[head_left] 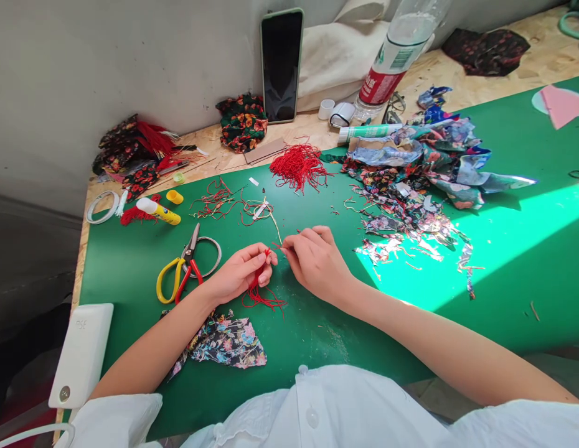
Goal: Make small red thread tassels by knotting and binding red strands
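My left hand [246, 267] is closed around the top of a red thread tassel [259, 292], whose loose strands hang down onto the green mat. Close by on the right, my right hand [315, 258] pinches the end of a thin thread [276, 244] that seems to run from the tassel's top. A pale cord [275, 224] stretches up the mat from near the right fingertips. Left of my left hand lie scissors [189, 255] with one yellow and one red handle, over a metal ring [217, 264]. A floral fabric piece [231, 341] rests below my left forearm.
Red thread [299, 167] is heaped behind my hands. A yellow glue stick [159, 210] and white tape roll [103, 206] lie left. Fabric scraps [411, 211] spread at right. A phone [282, 65] and a tilted plastic bottle [387, 68] stand behind; a white power bank [81, 354] sits at front left.
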`<state>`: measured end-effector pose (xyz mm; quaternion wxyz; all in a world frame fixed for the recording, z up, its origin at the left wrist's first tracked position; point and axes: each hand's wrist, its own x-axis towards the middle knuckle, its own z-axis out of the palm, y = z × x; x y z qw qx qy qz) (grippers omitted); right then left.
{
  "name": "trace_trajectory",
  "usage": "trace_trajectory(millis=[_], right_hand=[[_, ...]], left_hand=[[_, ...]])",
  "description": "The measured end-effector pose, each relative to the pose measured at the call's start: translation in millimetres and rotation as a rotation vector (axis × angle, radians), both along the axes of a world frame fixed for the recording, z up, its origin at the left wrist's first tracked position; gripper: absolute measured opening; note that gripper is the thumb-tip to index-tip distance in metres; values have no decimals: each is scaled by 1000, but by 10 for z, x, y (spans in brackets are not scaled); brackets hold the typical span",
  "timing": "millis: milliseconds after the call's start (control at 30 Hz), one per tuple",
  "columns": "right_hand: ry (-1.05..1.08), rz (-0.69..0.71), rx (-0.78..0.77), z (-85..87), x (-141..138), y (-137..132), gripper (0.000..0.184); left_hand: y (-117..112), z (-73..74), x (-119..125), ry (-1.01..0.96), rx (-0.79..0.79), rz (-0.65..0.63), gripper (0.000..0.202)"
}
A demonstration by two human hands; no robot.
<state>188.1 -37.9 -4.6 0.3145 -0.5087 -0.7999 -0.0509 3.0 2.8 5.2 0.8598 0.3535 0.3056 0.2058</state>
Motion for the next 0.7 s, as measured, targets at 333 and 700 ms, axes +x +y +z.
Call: trace_trajectory(millis=[333, 700], right_hand=[[-4, 19, 11, -14, -88, -104, 12], [14, 47, 47, -20, -101, -127, 10]], left_hand=[[4, -37, -20, 20, -11, -12, 15], [9, -36, -10, 22, -2, 11, 13]])
